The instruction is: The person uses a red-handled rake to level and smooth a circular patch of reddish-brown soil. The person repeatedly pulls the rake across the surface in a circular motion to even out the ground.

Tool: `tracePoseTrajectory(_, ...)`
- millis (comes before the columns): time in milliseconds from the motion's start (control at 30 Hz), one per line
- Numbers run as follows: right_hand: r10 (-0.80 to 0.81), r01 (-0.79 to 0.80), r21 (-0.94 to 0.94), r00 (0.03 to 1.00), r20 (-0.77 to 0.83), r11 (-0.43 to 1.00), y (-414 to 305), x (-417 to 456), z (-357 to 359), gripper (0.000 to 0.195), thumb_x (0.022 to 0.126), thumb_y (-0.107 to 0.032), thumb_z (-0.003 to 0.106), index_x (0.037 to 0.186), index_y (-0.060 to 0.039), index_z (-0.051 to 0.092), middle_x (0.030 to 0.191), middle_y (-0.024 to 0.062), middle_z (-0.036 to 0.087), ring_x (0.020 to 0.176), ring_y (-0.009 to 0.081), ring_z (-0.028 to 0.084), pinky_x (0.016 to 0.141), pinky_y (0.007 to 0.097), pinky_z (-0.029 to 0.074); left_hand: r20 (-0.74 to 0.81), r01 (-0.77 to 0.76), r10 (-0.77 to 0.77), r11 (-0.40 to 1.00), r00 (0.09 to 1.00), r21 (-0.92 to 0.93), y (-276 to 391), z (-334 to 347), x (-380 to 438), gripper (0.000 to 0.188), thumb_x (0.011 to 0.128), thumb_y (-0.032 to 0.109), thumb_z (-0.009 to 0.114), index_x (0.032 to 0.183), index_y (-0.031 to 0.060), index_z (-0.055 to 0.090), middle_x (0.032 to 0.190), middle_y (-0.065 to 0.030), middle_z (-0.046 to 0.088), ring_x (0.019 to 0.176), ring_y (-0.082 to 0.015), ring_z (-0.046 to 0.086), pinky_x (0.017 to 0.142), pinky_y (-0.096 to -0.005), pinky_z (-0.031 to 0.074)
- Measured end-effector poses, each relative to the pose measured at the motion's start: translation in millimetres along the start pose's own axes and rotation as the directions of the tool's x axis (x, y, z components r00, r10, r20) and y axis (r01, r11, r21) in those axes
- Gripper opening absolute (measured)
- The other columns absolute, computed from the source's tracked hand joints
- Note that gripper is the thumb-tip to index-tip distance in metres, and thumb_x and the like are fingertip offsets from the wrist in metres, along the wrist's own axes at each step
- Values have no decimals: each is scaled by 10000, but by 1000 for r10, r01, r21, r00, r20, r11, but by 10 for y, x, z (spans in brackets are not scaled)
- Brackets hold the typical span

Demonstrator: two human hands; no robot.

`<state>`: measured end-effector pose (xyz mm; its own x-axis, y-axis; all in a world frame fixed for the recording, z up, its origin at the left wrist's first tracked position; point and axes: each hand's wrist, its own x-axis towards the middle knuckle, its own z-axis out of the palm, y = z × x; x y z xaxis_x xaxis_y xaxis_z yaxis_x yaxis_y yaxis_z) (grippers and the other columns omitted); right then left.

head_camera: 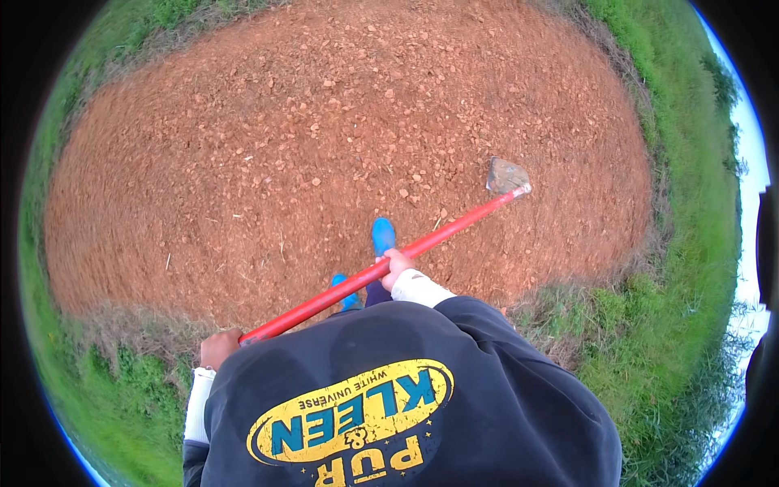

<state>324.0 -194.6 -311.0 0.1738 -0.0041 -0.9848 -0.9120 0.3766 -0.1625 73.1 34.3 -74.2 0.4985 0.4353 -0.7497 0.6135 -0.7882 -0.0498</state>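
Note:
A hoe with a red handle (pixel 453 228) lies slantwise across the view in front of my body. Its soil-smeared metal blade (pixel 509 175) is at the upper right end, over the reddish soil; whether it touches the ground I cannot tell. My right hand (pixel 397 266) grips the handle around its middle, above my blue boot. My left hand (pixel 220 349) is closed at the handle's lower left end, its fingers partly hidden.
Loose reddish soil (pixel 292 146) with small clods and bits of straw spreads ahead. Two blue boots (pixel 383 236) stand on it. Dry grass and green plants (pixel 688 201) border the soil on the left and right.

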Motion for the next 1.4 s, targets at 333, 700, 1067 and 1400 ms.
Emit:
tracePoseTrajectory(333,-277,270,109,959,54,957,-1262,-527,-29,53,782,-78,444,794,-64,395,640,58,422,585,196,463,574,392,440,-152,-218,205,973,967,-76,754,15,644,162,661,237,576,760,110,562,692,-107,589,669,-287,586,597,-397,460)
tracePoseTrajectory(700,37,-37,11,999,29,999,-99,-294,414,113,787,-81,459,868,-39,392,681,83,446,608,207,476,607,394,439,-33,22,-20,997,999,78,175,-497,-186,320,682,405,528,766,98,561,666,-146,579,649,-309,581,588,-399,451)
tracePoseTrajectory(1067,-106,95,66,980,169,993,-735,-418,86,87,771,-71,460,816,-56,388,691,88,433,634,222,451,636,418,414,-93,-79,76,996,993,-34,294,87,426,223,643,316,578,765,130,576,695,-117,591,671,-293,584,602,-402,455)
tracePoseTrajectory(1400,-136,104,222,981,137,970,-902,-446,358,105,801,-148,451,734,-98,387,556,15,408,510,151,417,527,319,394,-44,-140,136,984,990,-114,639,-591,114,170,684,241,546,767,92,548,696,-141,581,678,-314,574,623,-402,449)
